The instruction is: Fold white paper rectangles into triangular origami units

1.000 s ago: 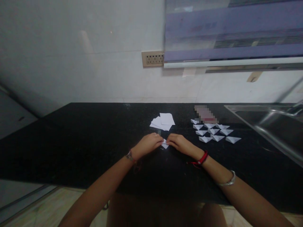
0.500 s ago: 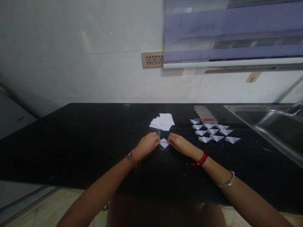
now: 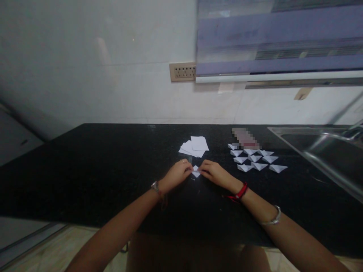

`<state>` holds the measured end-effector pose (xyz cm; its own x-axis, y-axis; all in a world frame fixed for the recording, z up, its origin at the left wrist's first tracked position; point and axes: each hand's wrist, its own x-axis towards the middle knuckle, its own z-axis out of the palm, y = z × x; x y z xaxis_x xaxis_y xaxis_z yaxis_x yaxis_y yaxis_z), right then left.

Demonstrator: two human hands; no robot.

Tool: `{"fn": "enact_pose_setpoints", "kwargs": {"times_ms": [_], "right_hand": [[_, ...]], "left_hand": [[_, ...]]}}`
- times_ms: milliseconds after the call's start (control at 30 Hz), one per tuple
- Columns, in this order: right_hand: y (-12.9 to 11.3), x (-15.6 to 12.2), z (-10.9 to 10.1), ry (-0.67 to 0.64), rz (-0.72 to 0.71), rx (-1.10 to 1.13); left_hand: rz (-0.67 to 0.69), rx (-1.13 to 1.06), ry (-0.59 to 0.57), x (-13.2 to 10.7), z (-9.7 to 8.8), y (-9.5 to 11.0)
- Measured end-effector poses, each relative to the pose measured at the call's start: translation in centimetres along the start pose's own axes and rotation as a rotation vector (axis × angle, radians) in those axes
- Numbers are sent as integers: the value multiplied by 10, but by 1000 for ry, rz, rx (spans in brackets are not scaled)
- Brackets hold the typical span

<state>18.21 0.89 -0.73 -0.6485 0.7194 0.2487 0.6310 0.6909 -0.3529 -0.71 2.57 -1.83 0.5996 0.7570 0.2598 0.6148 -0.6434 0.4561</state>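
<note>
A small piece of folded white paper [image 3: 196,174] lies on the black countertop [image 3: 93,177], one corner pointing towards me. My left hand [image 3: 179,172] pinches its left side, fingers closed. On the opposite side, my right hand [image 3: 212,171] grips the paper between thumb and fingers. The fingertips cover the paper's side corners. Just beyond my hands rests a loose stack of white paper sheets [image 3: 199,143]. To the right, several folded white paper pieces [image 3: 254,158] are set out in rough rows.
A blurred-out flat pinkish object [image 3: 245,138] lies behind the folded pieces. At the right is a steel sink [image 3: 312,151] with a faucet [image 3: 354,130]. The tiled wall behind carries a socket strip [image 3: 184,71] and a purple blind [image 3: 269,37].
My right hand has shifted slightly left, closer to my left hand. The paper's upper part now shows as a flatter point between the fingertips.
</note>
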Motion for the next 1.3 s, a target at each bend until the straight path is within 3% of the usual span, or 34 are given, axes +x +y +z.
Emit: {"fn": "enact_pose_setpoints", "kwargs": {"times_ms": [200,467,600,967,1300], "right_hand": [[0,3,3,13,18,-7],[-3,14,8,17,242,-24],[-3,16,6,-9,313,-39],[1,20,1,-33,392,-26],[5,22,2,-2,415,-10]], "left_hand": [[-65,-6,42,1,-1,2],[-448,74,46,3,4,8],[-548,87,35,3,3,15],[-591,78,111,2,4,13],[-533,116,148,5,8,14]]}}
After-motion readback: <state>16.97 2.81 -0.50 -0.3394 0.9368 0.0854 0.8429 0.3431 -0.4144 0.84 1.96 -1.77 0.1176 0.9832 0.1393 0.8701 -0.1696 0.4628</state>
